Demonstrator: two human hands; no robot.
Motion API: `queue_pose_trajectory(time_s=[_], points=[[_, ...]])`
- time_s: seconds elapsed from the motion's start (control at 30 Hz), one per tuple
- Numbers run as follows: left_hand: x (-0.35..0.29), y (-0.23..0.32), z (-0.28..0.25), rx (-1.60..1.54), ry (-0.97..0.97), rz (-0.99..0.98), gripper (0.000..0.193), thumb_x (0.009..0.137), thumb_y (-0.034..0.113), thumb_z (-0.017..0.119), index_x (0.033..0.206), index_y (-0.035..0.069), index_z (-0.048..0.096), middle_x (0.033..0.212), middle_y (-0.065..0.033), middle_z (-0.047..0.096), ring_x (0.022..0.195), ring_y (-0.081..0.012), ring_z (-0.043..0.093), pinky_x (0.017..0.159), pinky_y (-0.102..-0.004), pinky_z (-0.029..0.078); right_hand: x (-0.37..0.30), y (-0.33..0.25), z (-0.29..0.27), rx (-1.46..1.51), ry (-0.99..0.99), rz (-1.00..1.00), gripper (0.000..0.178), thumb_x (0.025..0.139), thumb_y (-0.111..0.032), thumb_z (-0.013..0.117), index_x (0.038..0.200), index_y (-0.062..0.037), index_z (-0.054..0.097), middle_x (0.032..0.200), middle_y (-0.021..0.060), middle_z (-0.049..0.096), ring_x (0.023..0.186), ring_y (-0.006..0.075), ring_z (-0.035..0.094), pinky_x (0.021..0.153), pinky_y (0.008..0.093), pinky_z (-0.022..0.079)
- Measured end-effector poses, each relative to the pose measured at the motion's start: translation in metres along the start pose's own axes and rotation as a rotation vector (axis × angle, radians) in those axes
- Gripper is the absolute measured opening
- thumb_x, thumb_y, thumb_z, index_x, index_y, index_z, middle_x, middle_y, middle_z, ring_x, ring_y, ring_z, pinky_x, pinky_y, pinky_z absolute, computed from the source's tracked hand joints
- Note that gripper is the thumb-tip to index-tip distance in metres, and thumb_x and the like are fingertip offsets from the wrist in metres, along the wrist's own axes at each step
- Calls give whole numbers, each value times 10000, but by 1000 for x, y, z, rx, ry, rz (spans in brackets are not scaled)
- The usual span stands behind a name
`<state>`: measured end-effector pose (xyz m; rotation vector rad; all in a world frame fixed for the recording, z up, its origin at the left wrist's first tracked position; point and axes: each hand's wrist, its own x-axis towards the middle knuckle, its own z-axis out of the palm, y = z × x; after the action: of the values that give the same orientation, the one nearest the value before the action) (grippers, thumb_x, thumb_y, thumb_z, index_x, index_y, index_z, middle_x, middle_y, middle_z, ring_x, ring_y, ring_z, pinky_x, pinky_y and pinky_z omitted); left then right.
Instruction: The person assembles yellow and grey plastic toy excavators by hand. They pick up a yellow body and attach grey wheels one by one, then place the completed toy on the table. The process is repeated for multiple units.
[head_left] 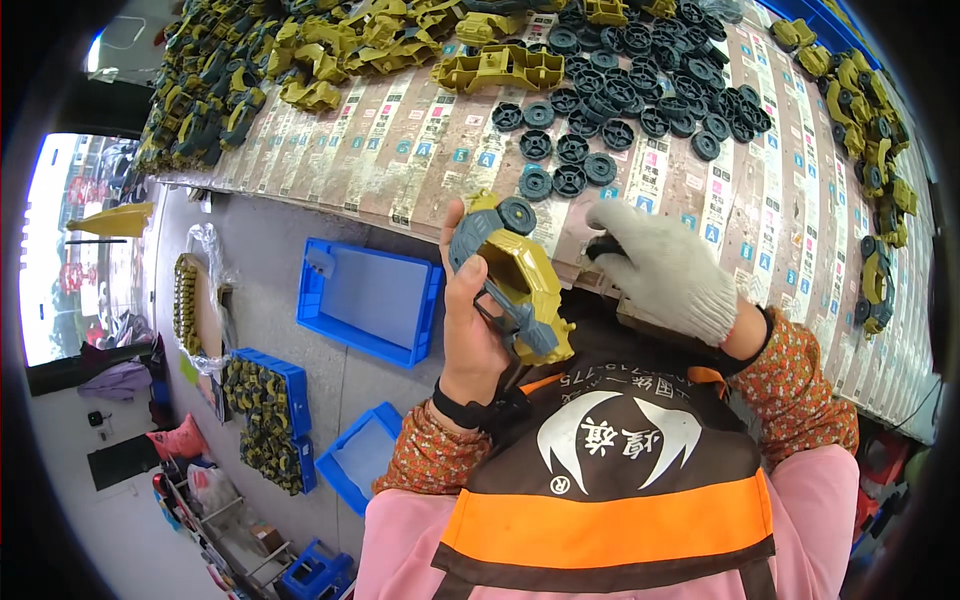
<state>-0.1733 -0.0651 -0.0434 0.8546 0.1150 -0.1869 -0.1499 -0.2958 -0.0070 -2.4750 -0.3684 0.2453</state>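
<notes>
My left hand (470, 335) is bare and grips a toy car body (525, 270) in olive yellow and grey-blue, held tilted just off the table's near edge. One dark wheel (517, 215) sits at its upper end, and the hollow inside faces me. To the right, my right hand (665, 275) wears a white knit glove. Its thumb and fingers close around a small dark piece (603, 246), mostly hidden by the glove. Loose dark toy wheels (572, 180) lie on the table just beyond both hands.
A heap of olive car bodies (360, 45) covers the far left of the table (330, 160). More bodies (875, 170) line its right side. Below on the left stand a blue tray (370, 300), a second tray (365, 455) and a crate of car parts (265, 420).
</notes>
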Motion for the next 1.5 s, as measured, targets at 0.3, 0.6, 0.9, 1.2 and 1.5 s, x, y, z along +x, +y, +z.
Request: queue_pose_trajectory(time_s=[0.3, 0.6, 0.9, 1.2, 1.5], points=[[10, -8, 34, 52, 48, 129, 766, 1009, 224, 639, 1667, 224, 247, 1409, -102, 553, 1181, -220, 660, 978, -423, 621, -45, -10, 15, 502, 144, 26, 320, 924, -8, 737, 1242, 5, 701, 1086, 157, 762, 979, 237, 757, 880, 351, 592], [12, -15, 49, 259, 101, 278, 787, 971, 135, 589, 1682, 169, 252, 1410, -82, 553, 1188, -189, 623, 1040, -358, 545, -59, -12, 17, 511, 221, 2, 336, 964, -51, 680, 1300, -49, 667, 1025, 210, 761, 940, 417, 764, 798, 460, 603], [13, -25, 62, 552, 55, 482, 950, 861, 147, 740, 1669, 78, 246, 1574, -119, 397, 1342, -232, 500, 1129, -372, 462, -71, -17, 16, 415, 174, 47, 322, 942, -47, 626, 1262, -47, 663, 949, 257, 731, 880, 458, 740, 761, 516, 590], [13, -35, 66, 839, -194, 669, 920, 872, 101, 725, 1669, 110, 264, 1597, -111, 401, 1434, -257, 456, 1189, -399, 424, -67, -3, 10, 533, 229, 54, 241, 880, -78, 641, 1104, 4, 602, 783, 298, 675, 797, 538, 700, 717, 594, 559], [46, -65, 143, 319, -432, 212, 892, 1006, 86, 707, 1706, 221, 171, 1606, -134, 415, 1430, -308, 484, 1203, -455, 444, -96, 16, -48, 192, 590, 122, 510, 859, -297, 826, 1235, -40, 599, 950, 206, 738, 789, 402, 753, 673, 497, 599]])
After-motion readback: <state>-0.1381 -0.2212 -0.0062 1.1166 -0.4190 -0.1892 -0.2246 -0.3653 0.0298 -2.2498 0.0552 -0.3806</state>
